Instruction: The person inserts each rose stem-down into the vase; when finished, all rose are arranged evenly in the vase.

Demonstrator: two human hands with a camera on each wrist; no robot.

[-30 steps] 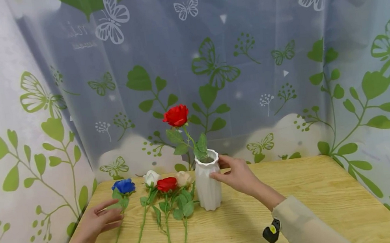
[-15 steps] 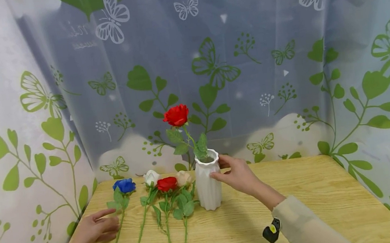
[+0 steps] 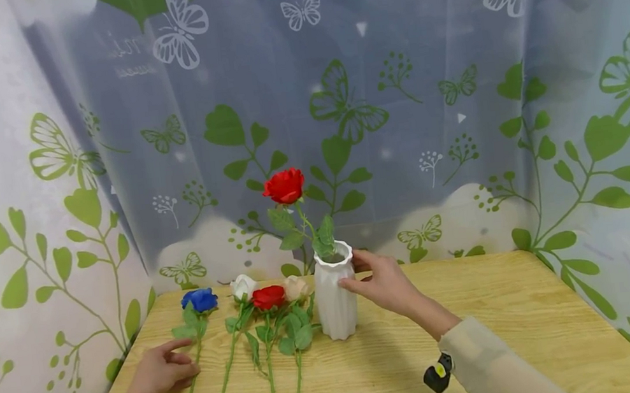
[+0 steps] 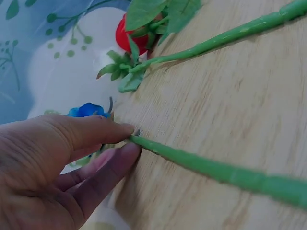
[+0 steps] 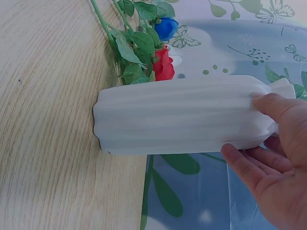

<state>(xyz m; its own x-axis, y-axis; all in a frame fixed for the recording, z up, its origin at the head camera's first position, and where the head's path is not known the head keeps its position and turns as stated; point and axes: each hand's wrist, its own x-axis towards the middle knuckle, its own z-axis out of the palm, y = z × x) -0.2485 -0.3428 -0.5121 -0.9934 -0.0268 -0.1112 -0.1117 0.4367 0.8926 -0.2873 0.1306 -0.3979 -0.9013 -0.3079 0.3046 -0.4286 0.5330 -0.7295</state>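
My left hand (image 3: 163,374) pinches the green stem of the blue rose (image 3: 199,300) between thumb and fingertips, low over the table. In the left wrist view the stem (image 4: 201,164) runs out from the thumb and finger, and the blue bloom (image 4: 88,110) shows partly behind the hand. My right hand (image 3: 384,282) grips the white ribbed vase (image 3: 337,309) near its top, thumb in front and fingers behind. In the right wrist view the vase (image 5: 177,117) stands on the table. One red rose (image 3: 284,187) leans left out of its mouth.
Between the blue rose and the vase lie a white rose (image 3: 244,287), a second red rose (image 3: 269,298) and a cream rose (image 3: 296,288), stems toward the front. The wooden table (image 3: 479,333) ends at a printed curtain (image 3: 431,146) behind and at both sides.
My left hand has drawn down and back from beside the blue rose's leaves, and its fingers have closed on the stem. The right hand and the vase stay in place.
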